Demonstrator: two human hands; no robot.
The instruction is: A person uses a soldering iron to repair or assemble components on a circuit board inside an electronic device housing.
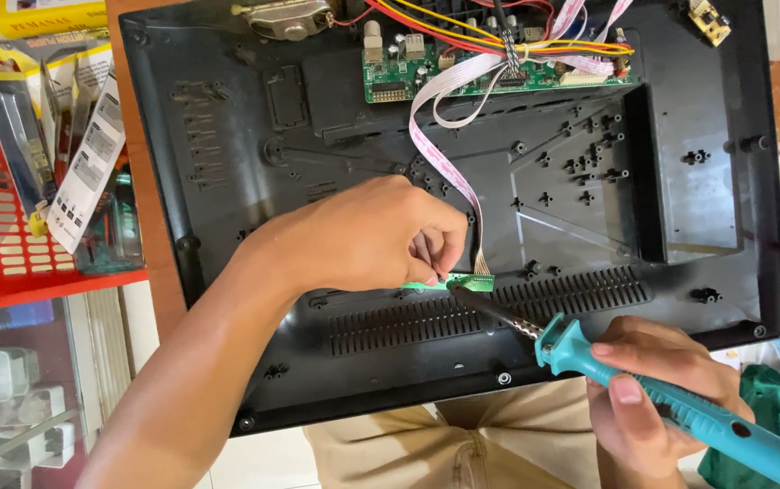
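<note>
Small green circuit strip (458, 282): lying on the inner face of the black plastic back cover (679, 181), just above the row of vent slots (462, 317), with the pink-and-white ribbon cable (444, 163) running down into its right end.

Left hand (363, 240): pinching the strip at its left part, fingers closed narrowly on it and pressing it to the cover.

Right hand (648, 398): gripping the teal handle of a soldering iron (661, 398), whose metal tip is reaching up to the strip, touching it or nearly so; the exact contact point is too small to tell.

Risks, as judged: the hot tip is working very near the left fingertips, so a slip may be burning skin; lingering heat may be melting the plastic cover or scorching the ribbon cable beside it; an unsteady pinch may be letting the strip shift under the tip.

Also on the cover: green main board (408, 77) at the top, with red and yellow wires (462, 32) crossing it.

Surroundings: cover is resting on a wooden table edge (150, 226); red plastic basket (0, 235) of packaged tools is sitting to the left; green cloth (770, 407) is lying lower right; khaki trousers (462, 448) are showing below.
</note>
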